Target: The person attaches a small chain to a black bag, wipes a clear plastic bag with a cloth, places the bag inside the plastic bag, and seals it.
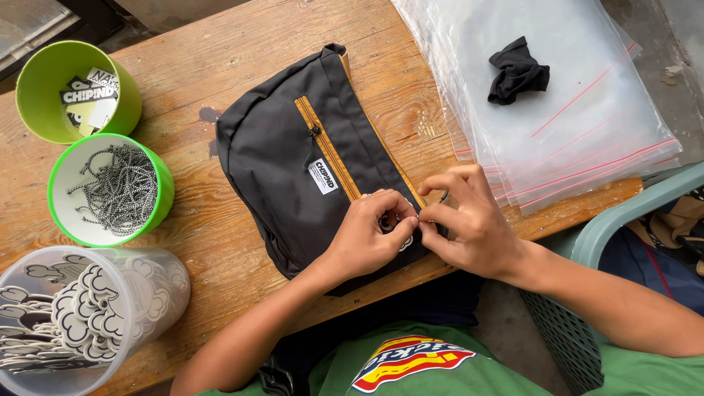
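A black shoulder bag with a mustard zipper and a small white label lies flat on the wooden table. Both my hands meet at its near right corner. My left hand pinches a small piece there, and a white cloud-shaped tag peeks out under its fingers. My right hand pinches the same spot from the right, fingertip to fingertip with the left. The piece between the fingers is mostly hidden; it looks like a thin chain.
At the left stand a green cup of printed labels, a green cup of ball chains and a clear tub of cloud-shaped tags. A stack of clear zip bags with a black cloth lies right. A green chair stands beside the table.
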